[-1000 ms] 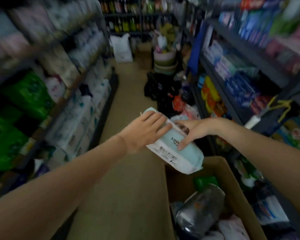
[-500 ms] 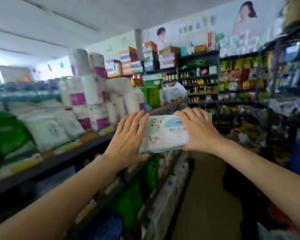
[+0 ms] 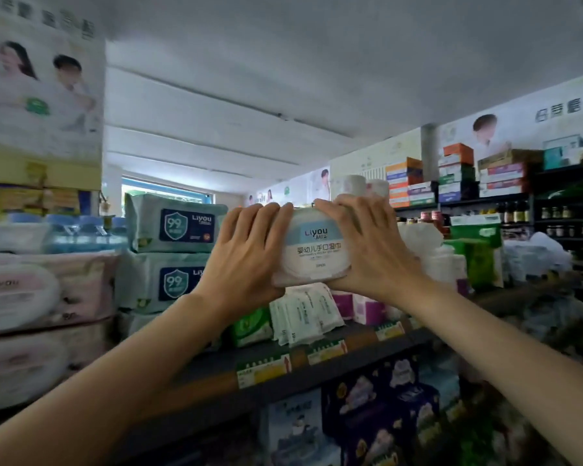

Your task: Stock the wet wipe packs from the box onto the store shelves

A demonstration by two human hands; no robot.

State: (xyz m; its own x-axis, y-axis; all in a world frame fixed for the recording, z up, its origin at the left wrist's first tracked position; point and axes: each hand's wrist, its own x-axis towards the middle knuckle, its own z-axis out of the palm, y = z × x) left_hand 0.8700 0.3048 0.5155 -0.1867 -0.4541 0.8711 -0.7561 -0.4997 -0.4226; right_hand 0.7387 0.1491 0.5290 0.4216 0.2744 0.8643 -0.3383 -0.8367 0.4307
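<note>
Head view shows the shelf (image 3: 283,375) below and beyond your two-handed grip, left hand (image 3: 246,250) and right hand (image 3: 374,250) both clamped on the wet wipe pack (image 3: 313,250), its long axis running hand to hand.

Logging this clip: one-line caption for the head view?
Both hands, left hand and right hand, hold a Liyou wet wipe pack above the shelf.
</note>
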